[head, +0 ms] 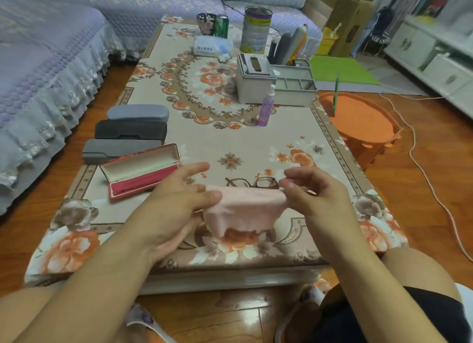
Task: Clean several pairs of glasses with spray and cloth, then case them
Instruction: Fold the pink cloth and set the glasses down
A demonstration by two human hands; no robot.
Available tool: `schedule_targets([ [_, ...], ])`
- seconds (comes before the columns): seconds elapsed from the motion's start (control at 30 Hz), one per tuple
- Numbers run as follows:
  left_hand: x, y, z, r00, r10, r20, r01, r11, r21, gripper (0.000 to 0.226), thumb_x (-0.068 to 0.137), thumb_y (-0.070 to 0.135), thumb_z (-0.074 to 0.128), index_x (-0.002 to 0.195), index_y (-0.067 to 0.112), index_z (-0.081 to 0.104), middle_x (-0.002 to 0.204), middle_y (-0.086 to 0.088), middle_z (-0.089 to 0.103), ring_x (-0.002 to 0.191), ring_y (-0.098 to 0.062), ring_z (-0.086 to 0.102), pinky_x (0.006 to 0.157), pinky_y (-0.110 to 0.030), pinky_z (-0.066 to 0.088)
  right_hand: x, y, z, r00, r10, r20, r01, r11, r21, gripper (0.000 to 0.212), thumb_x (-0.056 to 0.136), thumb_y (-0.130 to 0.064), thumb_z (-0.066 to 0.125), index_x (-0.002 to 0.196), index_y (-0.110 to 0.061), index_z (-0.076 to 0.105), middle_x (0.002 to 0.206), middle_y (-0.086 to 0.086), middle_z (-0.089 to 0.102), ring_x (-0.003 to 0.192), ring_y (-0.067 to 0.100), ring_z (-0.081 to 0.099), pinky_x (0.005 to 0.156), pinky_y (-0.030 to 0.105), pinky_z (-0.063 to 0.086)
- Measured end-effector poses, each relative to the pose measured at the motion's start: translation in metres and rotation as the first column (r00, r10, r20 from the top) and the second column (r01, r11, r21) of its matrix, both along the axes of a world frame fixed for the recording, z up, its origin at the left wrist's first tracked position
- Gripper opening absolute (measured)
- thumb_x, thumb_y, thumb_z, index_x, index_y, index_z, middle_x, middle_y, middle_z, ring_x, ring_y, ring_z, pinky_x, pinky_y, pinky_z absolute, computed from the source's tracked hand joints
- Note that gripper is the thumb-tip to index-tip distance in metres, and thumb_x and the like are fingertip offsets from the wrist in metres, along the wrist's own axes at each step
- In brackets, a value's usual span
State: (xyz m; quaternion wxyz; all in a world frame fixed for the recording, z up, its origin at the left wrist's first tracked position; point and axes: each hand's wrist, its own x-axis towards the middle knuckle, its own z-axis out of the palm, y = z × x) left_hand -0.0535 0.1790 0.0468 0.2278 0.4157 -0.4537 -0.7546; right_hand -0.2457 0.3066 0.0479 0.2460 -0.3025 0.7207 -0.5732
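Both hands raised, cloth stretched between them

The left hand [179, 202] and right hand [311, 193] are held level above the table's near edge, a cloth corner pinched by each thumb and forefinger, forearms angled inward.

1. Both forearms are bare, with no sleeves showing anywhere up to the lower edge of the view.
2. The left hand [179, 202] and the right hand [314, 197] wear no gloves, rings or watch that can be seen.
3. The fingernails are short and unpainted.
4. Dark shorts [399, 319] cover the right thigh, just below the right forearm.
5. The right knee, beside the shorts, is bare.
6. A patterned slipper [311, 295], partly hidden, sits left of the shorts.
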Motion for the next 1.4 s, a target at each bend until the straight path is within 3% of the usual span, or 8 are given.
schedule_targets([
  [0.23, 0.005, 0.002, 0.012, 0.956, 0.124, 0.265, 0.062, 0.799, -0.598, 0.023, 0.085, 0.018, 0.079, 0.098, 0.038, 0.076, 0.072, 0.003, 0.070, 0.064, -0.007, 0.063, 0.076, -0.032, 0.054, -0.011, 0.008, 0.011, 0.984, 0.176, -0.021, -0.175, 0.984, 0.031, 0.028, 0.086, 0.002, 0.074, 0.102, -0.020, 0.075, 0.094, -0.003, 0.078, 0.092, 0.013, 0.074, 0.083, 0.027, 0.058],
  [0.4, 0.005, 0.003, 0.017, 0.976, 0.110, 0.186, 0.005, 0.847, -0.531, 0.017, 0.080, 0.013, 0.081, 0.087, 0.028, 0.081, 0.086, 0.006, 0.077, 0.085, -0.014, 0.072, 0.082, -0.033, 0.062, -0.011, 0.006, 0.016, 0.989, 0.148, -0.009, -0.148, 0.987, 0.060, 0.037, 0.083, 0.001, 0.078, 0.103, -0.029, 0.076, 0.099, 0.004, 0.076, 0.095, 0.026, 0.070, 0.082, 0.039, 0.059],
  [0.53, 0.004, 0.002, 0.015, 0.982, 0.125, 0.138, -0.042, 0.872, -0.487, 0.018, 0.078, 0.010, 0.082, 0.087, 0.025, 0.082, 0.084, -0.008, 0.076, 0.083, -0.023, 0.074, 0.080, -0.036, 0.063, -0.013, 0.003, 0.017, 0.990, 0.107, -0.090, -0.102, 0.993, 0.061, 0.039, 0.083, -0.003, 0.079, 0.108, -0.033, 0.074, 0.117, -0.007, 0.069, 0.090, 0.020, 0.072, 0.077, 0.024, 0.060],
  [0.77, 0.006, 0.003, 0.012, 0.953, 0.201, 0.225, -0.016, 0.779, -0.627, 0.016, 0.081, 0.018, 0.083, 0.088, 0.032, 0.079, 0.076, 0.005, 0.076, 0.071, -0.012, 0.074, 0.078, -0.032, 0.061, -0.013, 0.001, 0.016, 0.969, 0.107, -0.224, -0.104, 0.994, 0.027, 0.039, 0.085, 0.003, 0.075, 0.107, -0.029, 0.073, 0.085, -0.008, 0.077, 0.085, 0.005, 0.072, 0.081, 0.019, 0.058],
  [1.0, 0.015, -0.006, 0.017, 0.917, -0.010, 0.398, 0.269, 0.754, -0.600, 0.006, 0.075, 0.031, 0.084, 0.076, 0.032, 0.079, 0.091, 0.020, 0.072, 0.085, -0.001, 0.065, 0.079, -0.027, 0.050, -0.016, 0.007, 0.023, 0.748, 0.315, -0.585, -0.207, 0.947, 0.245, 0.027, 0.091, -0.015, 0.072, 0.102, -0.040, 0.072, 0.089, -0.025, 0.068, 0.095, 0.001, 0.058, 0.080, 0.012, 0.041],
  [1.13, 0.026, -0.012, 0.025, 0.913, -0.403, 0.060, 0.404, 0.874, -0.269, 0.018, 0.080, 0.014, 0.071, 0.064, 0.020, 0.066, 0.089, 0.003, 0.073, 0.087, -0.011, 0.070, 0.072, -0.021, 0.050, -0.022, 0.014, 0.039, 0.818, 0.573, -0.045, -0.570, 0.818, 0.076, 0.016, 0.092, -0.009, 0.069, 0.098, -0.023, 0.075, 0.092, 0.001, 0.069, 0.087, 0.010, 0.065, 0.076, 0.019, 0.049],
  [1.27, 0.015, -0.007, 0.014, 0.924, -0.311, -0.224, 0.345, 0.929, 0.134, 0.019, 0.088, 0.010, 0.052, 0.071, 0.017, 0.047, 0.071, -0.001, 0.037, 0.063, -0.015, 0.042, 0.054, -0.025, 0.045, -0.013, 0.001, 0.018, 0.762, 0.455, 0.460, -0.460, 0.881, -0.110, 0.030, 0.095, 0.004, 0.051, 0.095, -0.014, 0.075, 0.087, 0.009, 0.058, 0.072, 0.018, 0.055, 0.060, 0.025, 0.050],
  [1.4, 0.002, -0.003, 0.002, 0.963, -0.232, -0.141, 0.264, 0.921, 0.286, 0.026, 0.099, 0.012, 0.041, 0.075, 0.012, 0.051, 0.069, -0.008, 0.060, 0.063, -0.022, 0.064, 0.061, -0.035, 0.058, -0.009, -0.005, -0.009, 0.644, 0.263, 0.718, -0.395, 0.918, 0.018, 0.021, 0.096, -0.012, 0.061, 0.111, -0.004, 0.073, 0.094, 0.010, 0.070, 0.082, 0.023, 0.067, 0.067, 0.037, 0.057],
])
